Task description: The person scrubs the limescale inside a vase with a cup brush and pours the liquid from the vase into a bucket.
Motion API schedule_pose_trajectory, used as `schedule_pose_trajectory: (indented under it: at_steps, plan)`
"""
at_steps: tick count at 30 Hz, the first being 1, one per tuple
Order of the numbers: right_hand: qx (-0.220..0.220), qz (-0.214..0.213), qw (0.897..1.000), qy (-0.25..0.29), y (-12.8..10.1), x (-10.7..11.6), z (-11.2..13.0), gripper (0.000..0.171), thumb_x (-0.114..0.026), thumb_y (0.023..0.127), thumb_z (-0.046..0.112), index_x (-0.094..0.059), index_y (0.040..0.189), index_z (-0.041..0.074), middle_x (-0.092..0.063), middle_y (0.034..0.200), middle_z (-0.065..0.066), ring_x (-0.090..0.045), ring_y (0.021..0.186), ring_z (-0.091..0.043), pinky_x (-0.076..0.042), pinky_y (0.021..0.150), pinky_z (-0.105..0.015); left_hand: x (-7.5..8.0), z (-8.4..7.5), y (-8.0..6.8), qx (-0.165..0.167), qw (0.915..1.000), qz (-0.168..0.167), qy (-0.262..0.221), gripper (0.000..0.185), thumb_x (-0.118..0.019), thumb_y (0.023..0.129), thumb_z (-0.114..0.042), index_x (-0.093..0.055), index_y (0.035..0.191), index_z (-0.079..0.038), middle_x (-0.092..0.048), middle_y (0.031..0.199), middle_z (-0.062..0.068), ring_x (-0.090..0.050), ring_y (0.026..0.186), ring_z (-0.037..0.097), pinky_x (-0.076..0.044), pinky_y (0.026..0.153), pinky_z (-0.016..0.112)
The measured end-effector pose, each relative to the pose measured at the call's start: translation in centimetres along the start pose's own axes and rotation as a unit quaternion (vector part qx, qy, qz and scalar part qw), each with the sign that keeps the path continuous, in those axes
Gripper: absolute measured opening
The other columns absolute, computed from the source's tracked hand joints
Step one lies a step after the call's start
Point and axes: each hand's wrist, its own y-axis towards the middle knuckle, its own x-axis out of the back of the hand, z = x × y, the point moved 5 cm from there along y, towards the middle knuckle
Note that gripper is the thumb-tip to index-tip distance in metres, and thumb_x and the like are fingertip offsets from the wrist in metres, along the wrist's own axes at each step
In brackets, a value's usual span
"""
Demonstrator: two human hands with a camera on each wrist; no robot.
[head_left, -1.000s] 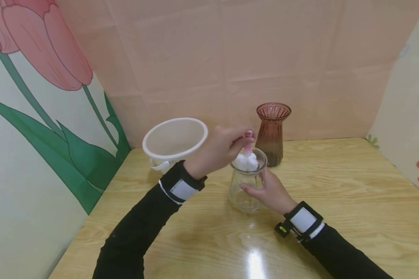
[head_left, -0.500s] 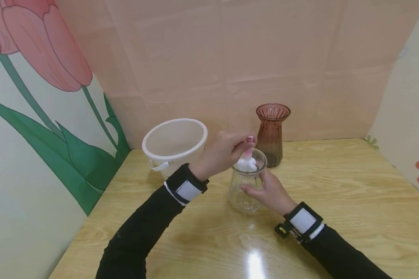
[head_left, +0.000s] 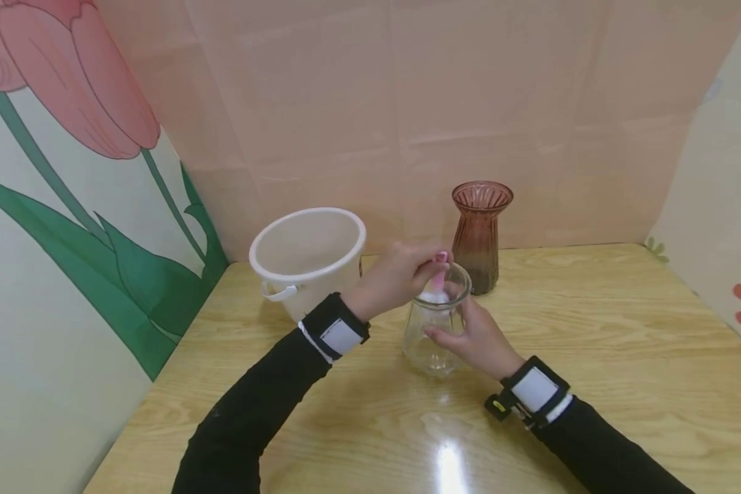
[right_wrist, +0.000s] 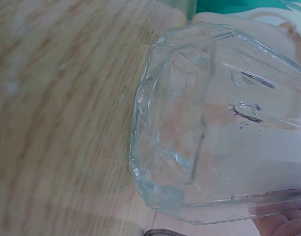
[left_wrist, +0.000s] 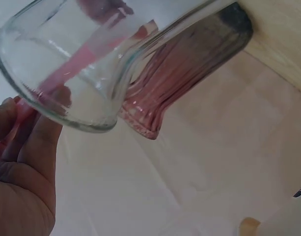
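Note:
In the head view my left hand (head_left: 395, 280) pinches the pink handle of a bottle brush (head_left: 440, 276). Its white, spongy-looking head is down inside the neck of a clear glass vase (head_left: 426, 343). My right hand (head_left: 484, 342) grips the vase from the right side, and the vase stands upright on the table. The left wrist view shows the pink handle (left_wrist: 79, 61) through the glass, held between thumb and fingers (left_wrist: 40, 142). The faceted base of the vase (right_wrist: 165, 128) fills much of the right wrist view, with a few fingertips (right_wrist: 287, 223) at the lower right corner.
A cream bucket (head_left: 321, 291) with a white handle stands at the back left, close beyond my left forearm. Just behind the clear vase is a reddish-brown ribbed vase (head_left: 481, 237). The wooden table (head_left: 593, 329) meets a pink-covered wall (head_left: 346, 103) at the back.
My left hand has moved down and slightly right, lowering the brush. Its white head has sunk from the vase's mouth into the neck. My right hand and the vase have stayed in place.

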Motion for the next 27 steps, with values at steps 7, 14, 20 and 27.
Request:
schedule_pose_trajectory:
  at_steps: [7, 14, 20, 27]
  plan:
    - [-0.011, 0.0, 1.0, -0.011, 0.0, 0.1, 0.2, 0.079, -0.08, 0.082, 0.022, -0.035, 0.146, 0.016, -0.049, 0.14, -0.009, -0.046, 0.128, -0.028, -0.036, 0.104, -0.051, -1.0, 0.8, -0.3, 0.019, 0.9994, 0.023, 0.017, 0.008, -0.061, 0.096, -0.009, -0.068, 0.097, -0.004, -0.069, 0.085, 0.003, -0.058, 0.068, 0.008, -0.045, 0.066, 0.014]
    - [-0.026, 0.008, 1.0, -0.016, -0.3, 0.0, 0.0, 0.088, -0.08, 0.083, 0.025, -0.026, 0.152, 0.021, -0.046, 0.144, -0.012, -0.045, 0.128, -0.032, -0.036, 0.103, -0.054, -1.7, 1.1, -0.4, 0.012, 0.9989, 0.034, 0.03, 0.008, -0.063, 0.095, -0.008, -0.07, 0.099, -0.006, -0.069, 0.087, 0.002, -0.059, 0.068, 0.007, -0.045, 0.065, 0.014]
    - [-0.032, 0.01, 0.999, -0.016, -0.3, 0.0, 0.2, 0.088, -0.08, 0.082, 0.025, -0.026, 0.152, 0.021, -0.041, 0.148, -0.012, -0.041, 0.132, -0.032, -0.033, 0.105, -0.055, -2.2, 1.2, -0.1, 0.016, 0.9965, 0.067, 0.047, 0.005, -0.062, 0.095, -0.008, -0.067, 0.097, -0.008, -0.065, 0.085, -0.001, -0.058, 0.072, 0.008, -0.046, 0.068, 0.017]
    - [-0.025, 0.012, 1.0, -0.014, -0.1, 0.0, 0.3, 0.09, -0.079, 0.083, 0.025, -0.023, 0.153, 0.025, -0.036, 0.152, -0.006, -0.037, 0.136, -0.029, -0.03, 0.108, -0.054, -2.6, 1.2, 0.3, 0.045, 0.991, 0.112, 0.058, 0.009, -0.055, 0.099, -0.008, -0.061, 0.092, -0.008, -0.062, 0.081, 0.0, -0.059, 0.073, 0.011, -0.047, 0.067, 0.019]
